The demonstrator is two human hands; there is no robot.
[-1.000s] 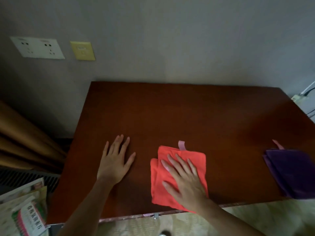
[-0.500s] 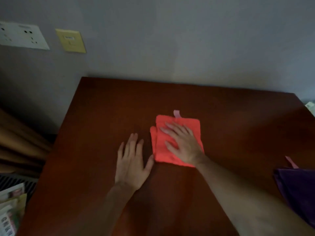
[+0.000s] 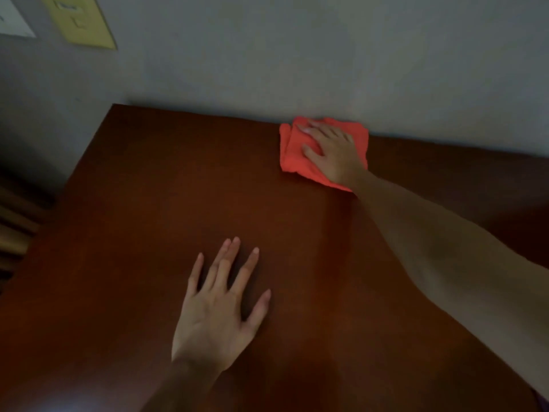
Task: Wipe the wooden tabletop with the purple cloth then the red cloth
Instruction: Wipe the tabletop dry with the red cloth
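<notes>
Home room, wooden tabletop against grey wall, yellow switch plate

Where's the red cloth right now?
In the head view, the red cloth lies at the far edge of the wooden tabletop against the wall, right of centre, under the flat right hand.

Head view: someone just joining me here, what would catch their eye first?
The red cloth stands out, bright against the dark wooden tabletop, at its far edge by the wall. The right hand lies flat on the cloth, arm stretched across the table. The left hand rests spread on bare wood near the front, and a yellow wall plate shows at upper left.
</notes>
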